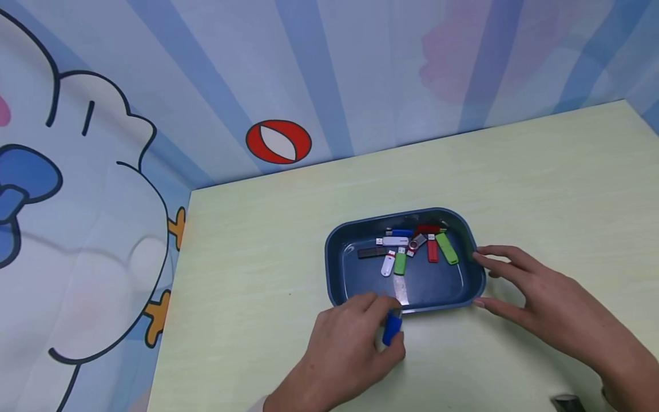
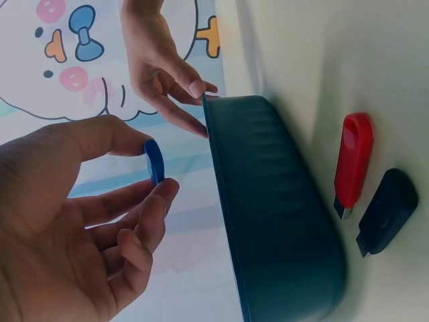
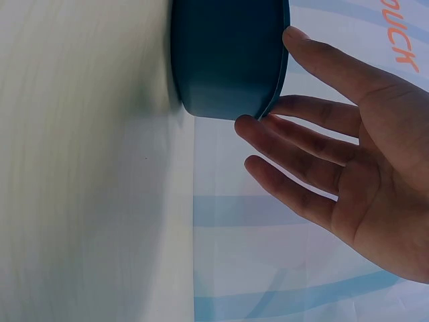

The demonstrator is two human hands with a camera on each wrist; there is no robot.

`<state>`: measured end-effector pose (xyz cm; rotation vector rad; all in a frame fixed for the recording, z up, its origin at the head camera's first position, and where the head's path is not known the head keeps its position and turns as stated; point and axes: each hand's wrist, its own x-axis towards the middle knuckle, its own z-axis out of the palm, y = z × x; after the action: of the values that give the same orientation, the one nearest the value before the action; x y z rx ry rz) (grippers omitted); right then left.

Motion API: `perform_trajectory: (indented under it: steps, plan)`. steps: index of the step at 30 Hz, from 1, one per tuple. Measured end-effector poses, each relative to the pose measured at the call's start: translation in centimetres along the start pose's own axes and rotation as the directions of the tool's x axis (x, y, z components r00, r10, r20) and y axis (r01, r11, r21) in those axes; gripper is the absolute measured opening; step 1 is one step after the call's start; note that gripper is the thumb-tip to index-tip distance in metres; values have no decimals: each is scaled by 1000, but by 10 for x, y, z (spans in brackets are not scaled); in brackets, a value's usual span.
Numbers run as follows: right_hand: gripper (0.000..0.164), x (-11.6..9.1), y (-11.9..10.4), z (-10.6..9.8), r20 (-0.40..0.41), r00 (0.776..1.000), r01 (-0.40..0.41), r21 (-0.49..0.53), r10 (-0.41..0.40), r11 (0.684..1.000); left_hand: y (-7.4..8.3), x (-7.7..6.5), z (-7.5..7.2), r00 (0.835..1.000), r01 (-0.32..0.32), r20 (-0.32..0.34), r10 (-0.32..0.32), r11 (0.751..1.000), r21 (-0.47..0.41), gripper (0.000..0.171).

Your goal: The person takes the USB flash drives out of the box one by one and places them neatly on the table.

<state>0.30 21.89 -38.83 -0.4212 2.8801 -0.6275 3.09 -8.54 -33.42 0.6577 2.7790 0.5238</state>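
Note:
My left hand (image 1: 347, 346) pinches a blue USB stick (image 1: 392, 328) between thumb and fingertips, just over the near rim of a dark blue tray (image 1: 440, 289). In the left wrist view the blue stick (image 2: 155, 161) shows edge-on, apart from the tray wall. Spread fingers of my right hand (image 1: 540, 303) touch the tray's right end, with thumb and fingertips at the rim in the right wrist view. Inside the tray lie several USB sticks, among them a green one (image 1: 447, 249), a red one (image 1: 432, 250) and a white one (image 1: 388, 264).
Outside the tray, a red USB stick (image 2: 354, 157) and a black USB stick (image 2: 387, 211) lie on the table; my left hand hides them from the head view. A dark object (image 1: 567, 403) sits at the bottom right edge. A printed wall (image 1: 381, 74) stands behind the table.

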Motion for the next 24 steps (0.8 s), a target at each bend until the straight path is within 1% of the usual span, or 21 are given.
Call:
perform_trajectory:
  steps: [8, 14, 16, 24]
  plan:
    - [73, 0, 0, 0, 0, 1000, 0, -2, 0, 1000, 1, -4, 5, 1000, 11, 13, -11, 1000, -13, 31]
    - [75, 2, 0, 0, 14, 1000, -12, -10, 12, 1000, 2, -5, 9, 996, 51, 70, -46, 997, -66, 31]
    - [75, 2, 0, 0, 18, 1000, -15, -10, 15, 1000, 1, -6, 11, 995, 60, 88, -54, 996, -70, 32]
    - [74, 1, -1, 0, 11, 1000, -9, -5, 9, 1000, 0, -6, 20, 990, 94, 111, -88, 995, -46, 32]
